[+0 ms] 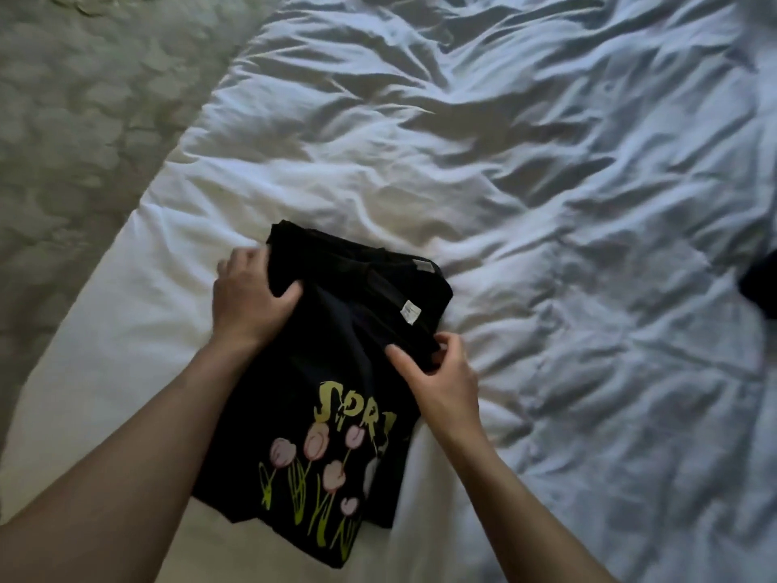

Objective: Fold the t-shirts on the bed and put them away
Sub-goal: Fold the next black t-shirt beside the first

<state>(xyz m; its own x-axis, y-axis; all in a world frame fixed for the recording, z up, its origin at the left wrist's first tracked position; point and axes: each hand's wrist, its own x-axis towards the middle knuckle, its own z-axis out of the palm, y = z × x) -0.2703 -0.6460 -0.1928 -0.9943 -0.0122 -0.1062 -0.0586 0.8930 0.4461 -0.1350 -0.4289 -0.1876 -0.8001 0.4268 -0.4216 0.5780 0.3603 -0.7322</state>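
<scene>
Two hands work on one black t-shirt, which lies partly folded on the white duvet of the bed, close to the bed's near-left edge. All positions below are given relative to this t-shirt.

Left hand: positioned at the t-shirt's far-left corner. The thumb lies on top of the cloth and the fingers curl round the edge, so the hand grips a fold of the fabric.

Right hand: positioned at the t-shirt's right edge, below the collar area. Thumb and fingers pinch a bunched section of the black cloth.

T-shirt condition: the printed side faces up. Yellow lettering sits across the middle, partly cut off by the fold at the right side. Pink tulips with yellow-green stems fill the near end. A small white label shows at the far-right end, inside the neckline.

Surroundings: the duvet is heavily creased beyond and to the right of the t-shirt. A dark item lies well apart to the right, at the frame edge; its identity cannot be determined. Patterned pale carpet extends to the left of the bed.
</scene>
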